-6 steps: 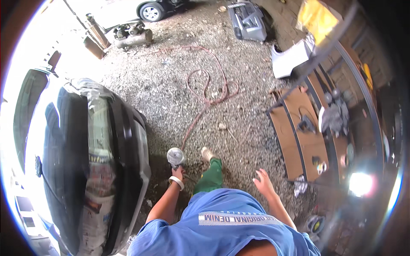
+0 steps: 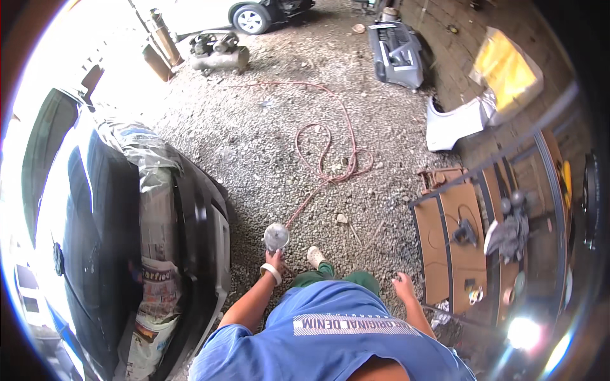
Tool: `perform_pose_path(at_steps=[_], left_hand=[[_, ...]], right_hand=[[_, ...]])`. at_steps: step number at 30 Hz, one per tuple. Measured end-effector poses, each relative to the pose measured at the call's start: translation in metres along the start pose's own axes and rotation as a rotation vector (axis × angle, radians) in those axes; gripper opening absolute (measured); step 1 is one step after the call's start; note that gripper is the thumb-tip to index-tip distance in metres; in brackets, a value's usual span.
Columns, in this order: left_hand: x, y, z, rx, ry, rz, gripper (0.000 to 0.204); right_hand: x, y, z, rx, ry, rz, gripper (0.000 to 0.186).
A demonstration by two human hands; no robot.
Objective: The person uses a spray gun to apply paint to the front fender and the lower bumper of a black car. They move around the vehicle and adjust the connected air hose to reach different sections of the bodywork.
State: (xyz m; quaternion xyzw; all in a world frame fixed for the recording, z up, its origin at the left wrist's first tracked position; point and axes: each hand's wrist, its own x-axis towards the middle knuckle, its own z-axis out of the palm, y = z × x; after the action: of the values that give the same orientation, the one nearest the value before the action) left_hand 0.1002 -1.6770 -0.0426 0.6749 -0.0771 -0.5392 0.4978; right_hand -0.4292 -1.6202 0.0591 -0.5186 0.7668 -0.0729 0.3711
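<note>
My left hand is closed round the handle of what looks like a spray gun with a round, whitish-grey cup on top. A reddish air hose runs away from it over the gravel. At my left stands a dark car, its front partly covered with newspaper. The gun is beside the car's bumper, apart from it. My right hand hangs empty at my other side, fingers loosely apart, near the cardboard-topped rack.
The rack at right carries a dark hand tool, tape rolls and a grey cloth. Beyond are a white fender panel, a grey bumper part and an air compressor. The hose lies looped on the gravel.
The view has shifted, so the surroundings sit lower and further right. My right hand has dropped closer to my side, its fingers less spread. The left hand keeps its grip on the spray gun.
</note>
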Motion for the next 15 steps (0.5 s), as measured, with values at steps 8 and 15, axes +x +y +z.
perform_pose_path(at_steps=[8,15], left_hand=[[0.159,0.164,0.138,-0.182,0.078,0.04,0.047],[0.329,0.347,0.224,-0.317,0.069,0.205,0.037]], right_hand=[[0.117,-0.039,-0.009,-0.129,-0.227,0.251,0.033],[0.303,-0.126,-0.016,-0.35,-0.502,0.239,0.031]])
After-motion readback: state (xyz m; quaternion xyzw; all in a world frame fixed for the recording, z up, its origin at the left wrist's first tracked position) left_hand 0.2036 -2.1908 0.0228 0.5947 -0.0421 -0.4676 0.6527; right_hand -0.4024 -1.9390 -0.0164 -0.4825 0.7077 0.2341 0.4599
